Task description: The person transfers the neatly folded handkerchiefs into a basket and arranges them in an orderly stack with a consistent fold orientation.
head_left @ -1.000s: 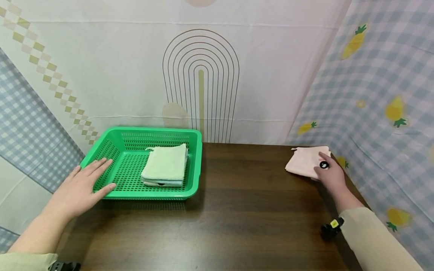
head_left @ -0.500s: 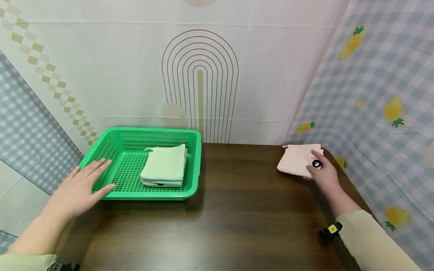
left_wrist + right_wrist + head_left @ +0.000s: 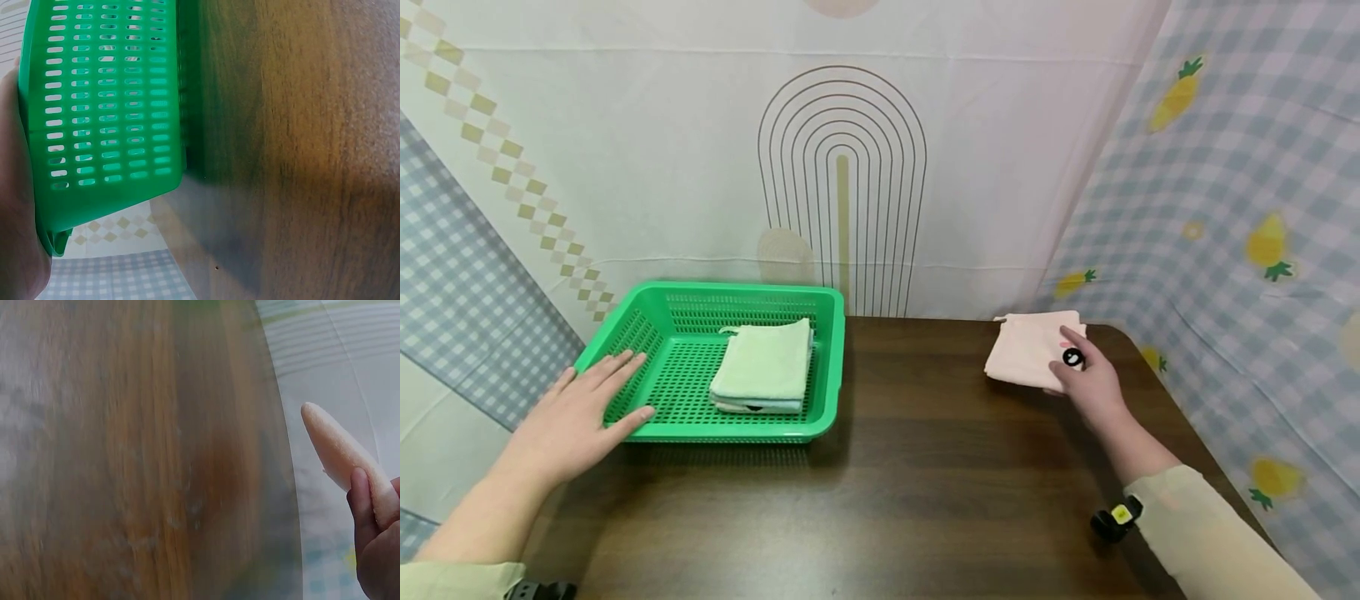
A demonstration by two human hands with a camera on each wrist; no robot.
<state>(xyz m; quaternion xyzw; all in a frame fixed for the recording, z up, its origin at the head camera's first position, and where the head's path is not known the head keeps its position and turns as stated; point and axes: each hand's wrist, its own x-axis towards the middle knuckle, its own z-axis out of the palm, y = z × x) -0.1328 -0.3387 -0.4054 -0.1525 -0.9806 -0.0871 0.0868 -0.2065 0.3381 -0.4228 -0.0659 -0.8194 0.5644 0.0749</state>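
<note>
My right hand (image 3: 1096, 385) pinches a folded pale pink towel (image 3: 1026, 348) by its right side, thumb on the near edge. A round black badge and a small hanging loop show on the towel. The right wrist view has the folded towel (image 3: 340, 447) raised above the tabletop, its fold pointing away from the thumb. At the left, my left hand (image 3: 568, 417) rests with spread fingers on the near left corner of a green plastic basket (image 3: 730, 431). Inside the basket's right half lies a stack of folded towels (image 3: 763, 367), the top one pale green.
The dark brown wooden table (image 3: 925, 467) stretches between the basket and the right hand. A white printed curtain (image 3: 985, 167) hangs along the back edge, and a blue checked curtain (image 3: 1232, 292) with fruit prints hangs at the right.
My right hand has carried the pink towel to the left and slightly toward the back, away from the right curtain. The left hand, the basket and the stack stay where they were.
</note>
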